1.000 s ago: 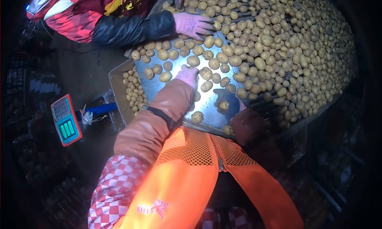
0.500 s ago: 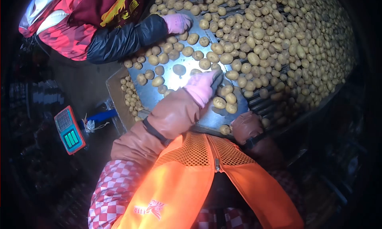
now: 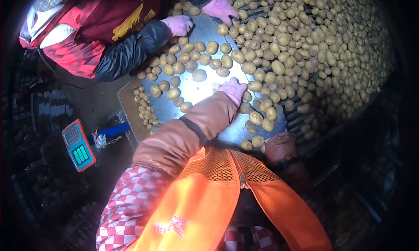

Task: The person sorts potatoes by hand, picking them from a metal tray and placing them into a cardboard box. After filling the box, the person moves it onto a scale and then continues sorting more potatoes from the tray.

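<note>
My left hand (image 3: 234,90), in a pink glove, reaches over a shiny metal sheet (image 3: 196,94). Its fingers look slightly apart and point down, with the tips partly hidden; I make out nothing held in them. Loose potatoes (image 3: 255,118) lie just right of it. My right sleeve (image 3: 280,147) ends at the sheet's lower right edge, beside two potatoes (image 3: 252,143). Shadow hides the fingers of my right hand, so its grip does not show.
A large heap of potatoes (image 3: 323,54) covers dark rollers (image 3: 299,115) on the right. Across the sheet, a co-worker's pink-gloved hands (image 3: 220,10) rest near its far end. Smaller potatoes fill a box (image 3: 131,103) at left, near a red-framed scale display (image 3: 78,145).
My left hand has drawn back slightly and its fingers have turned. My right sleeve has shifted right. Potatoes between them have moved. The co-worker's near hand went left; the other reaches further in.
</note>
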A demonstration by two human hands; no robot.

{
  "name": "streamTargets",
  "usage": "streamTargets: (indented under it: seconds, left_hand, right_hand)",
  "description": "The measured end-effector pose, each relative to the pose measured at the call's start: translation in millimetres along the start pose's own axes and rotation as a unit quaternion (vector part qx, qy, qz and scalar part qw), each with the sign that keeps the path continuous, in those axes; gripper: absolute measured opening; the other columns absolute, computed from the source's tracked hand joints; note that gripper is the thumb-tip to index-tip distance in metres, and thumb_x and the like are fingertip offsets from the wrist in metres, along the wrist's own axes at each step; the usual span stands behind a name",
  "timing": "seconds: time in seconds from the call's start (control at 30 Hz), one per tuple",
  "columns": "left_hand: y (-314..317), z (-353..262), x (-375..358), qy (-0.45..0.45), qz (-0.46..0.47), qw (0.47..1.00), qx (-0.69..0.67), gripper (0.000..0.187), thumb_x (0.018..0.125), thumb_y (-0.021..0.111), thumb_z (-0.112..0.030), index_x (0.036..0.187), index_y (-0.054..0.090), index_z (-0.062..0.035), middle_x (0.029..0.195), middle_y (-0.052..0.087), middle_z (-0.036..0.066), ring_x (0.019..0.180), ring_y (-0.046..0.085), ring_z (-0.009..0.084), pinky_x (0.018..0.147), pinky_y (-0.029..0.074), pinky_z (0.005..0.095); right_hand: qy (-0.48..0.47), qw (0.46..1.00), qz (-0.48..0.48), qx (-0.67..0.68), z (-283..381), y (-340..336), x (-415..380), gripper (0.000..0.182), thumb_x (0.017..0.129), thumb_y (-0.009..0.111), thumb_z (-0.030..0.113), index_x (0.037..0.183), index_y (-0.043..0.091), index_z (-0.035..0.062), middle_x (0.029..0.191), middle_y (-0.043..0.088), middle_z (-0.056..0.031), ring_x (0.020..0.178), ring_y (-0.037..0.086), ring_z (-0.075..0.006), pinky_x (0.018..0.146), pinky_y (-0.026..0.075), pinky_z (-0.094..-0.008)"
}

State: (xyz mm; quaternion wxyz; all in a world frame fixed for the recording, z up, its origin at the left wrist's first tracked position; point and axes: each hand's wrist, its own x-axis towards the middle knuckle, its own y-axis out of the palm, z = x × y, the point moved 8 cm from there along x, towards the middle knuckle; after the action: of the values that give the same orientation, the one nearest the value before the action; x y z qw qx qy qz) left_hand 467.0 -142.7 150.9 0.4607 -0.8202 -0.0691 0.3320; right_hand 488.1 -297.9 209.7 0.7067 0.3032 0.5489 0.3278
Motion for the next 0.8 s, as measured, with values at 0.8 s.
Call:
streamTargets:
  seconds: [0.8]
  left_hand:
    - [-35.5,272.5,-289.2,-0.296,-0.470,0.695,-0.456,0.045,0.099,0.057,-0.030,0.134,0.054,-0.0012,0.126,0.062,0.014,0.116,0.057,0.0217,0.099,0.044,0.0326]
  right_hand:
    - [0.028,0.883,0.110,-0.456,-120.6,82.5,113.6,0.037,0.093,0.061,0.012,0.128,0.057,0.0039,0.108,0.064,-0.0046,0.089,0.060,-0.0129,0.073,0.049,-0.0244]
